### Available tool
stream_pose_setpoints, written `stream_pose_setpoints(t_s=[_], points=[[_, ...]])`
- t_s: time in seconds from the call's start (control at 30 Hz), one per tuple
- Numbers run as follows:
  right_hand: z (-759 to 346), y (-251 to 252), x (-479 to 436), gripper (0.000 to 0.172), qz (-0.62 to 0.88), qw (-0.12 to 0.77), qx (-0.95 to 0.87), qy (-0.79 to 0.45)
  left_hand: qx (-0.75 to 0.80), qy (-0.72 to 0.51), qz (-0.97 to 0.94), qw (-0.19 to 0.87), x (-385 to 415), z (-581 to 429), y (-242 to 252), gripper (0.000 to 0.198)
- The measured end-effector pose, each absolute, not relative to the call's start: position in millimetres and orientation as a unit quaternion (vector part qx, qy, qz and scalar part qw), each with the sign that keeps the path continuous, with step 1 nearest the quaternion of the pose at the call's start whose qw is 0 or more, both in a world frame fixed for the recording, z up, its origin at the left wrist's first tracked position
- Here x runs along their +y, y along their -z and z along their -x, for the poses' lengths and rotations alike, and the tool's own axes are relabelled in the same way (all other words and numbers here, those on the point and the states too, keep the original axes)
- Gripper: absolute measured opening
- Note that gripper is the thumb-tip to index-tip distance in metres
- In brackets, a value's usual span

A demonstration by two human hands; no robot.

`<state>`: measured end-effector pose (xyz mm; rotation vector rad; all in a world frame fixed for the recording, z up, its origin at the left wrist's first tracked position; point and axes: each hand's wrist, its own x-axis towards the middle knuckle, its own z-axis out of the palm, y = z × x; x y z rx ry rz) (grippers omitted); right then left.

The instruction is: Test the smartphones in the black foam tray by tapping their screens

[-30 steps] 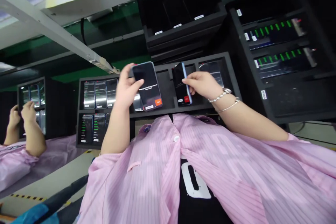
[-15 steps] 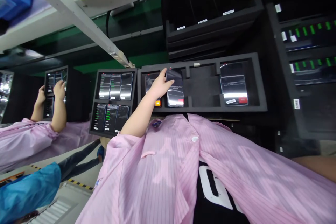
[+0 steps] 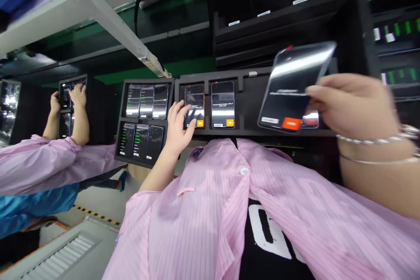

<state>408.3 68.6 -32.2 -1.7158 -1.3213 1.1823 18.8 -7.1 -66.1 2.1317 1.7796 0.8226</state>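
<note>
My right hand (image 3: 351, 105) is raised close to the camera, holding a black-screened smartphone (image 3: 288, 83) by its edge, tilted, with an orange button on its display. Behind it, another phone (image 3: 311, 119) lies partly hidden in the black foam tray (image 3: 256, 79). My left hand (image 3: 179, 129) rests with spread fingers against the lower left of an upright phone (image 3: 195, 100) in the tray. A third phone (image 3: 223, 105) stands just right of that one, lit, with an orange button, not touched.
To the left stands a second foam tray (image 3: 142, 122) holding several lit phones. Further left, a co-worker's hands (image 3: 68, 96) reach into a rack of phones. Shelves with black trays (image 3: 278, 4) and a rack of phones showing green bars (image 3: 397, 30) are above and right.
My right hand has come up from the lower right holding a phone. My left hand has moved left and down onto the left phone. The camera has shifted slightly.
</note>
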Motion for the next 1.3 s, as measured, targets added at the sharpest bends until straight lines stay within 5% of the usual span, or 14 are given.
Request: stream_pose_setpoints(t_s=[0.13,0.5,0.73,0.87,1.0,1.3], points=[[-377.7,60.8,87.4,0.026,0.646,0.253,-0.422,-0.584,0.644,-0.237,-0.722,0.092,-29.7,-10.5,87.1,0.041],[-360.2,71.5,88.8,0.013,0.612,0.259,-0.442,-0.603,0.625,-0.233,-0.738,0.101,-23.6,-30.1,99.1,0.036],[-379.0,77.1,49.2,0.078,0.615,0.273,-0.584,-0.454,0.571,-0.180,-0.794,0.108,-28.8,-45.0,102.8,0.041],[-377.9,74.8,21.7,0.057,0.515,0.267,-0.759,-0.295,0.578,-0.138,-0.797,0.107,-27.9,-54.3,107.0,0.051],[-366.0,94.2,6.3,0.046,0.429,0.200,-0.841,-0.264,0.592,-0.135,-0.787,0.104,-27.2,-60.2,110.0,0.048],[-423.4,91.2,-14.6,0.037,0.515,0.232,-0.809,-0.164,0.637,-0.222,-0.736,0.059,-35.0,-13.4,98.1,0.063]])
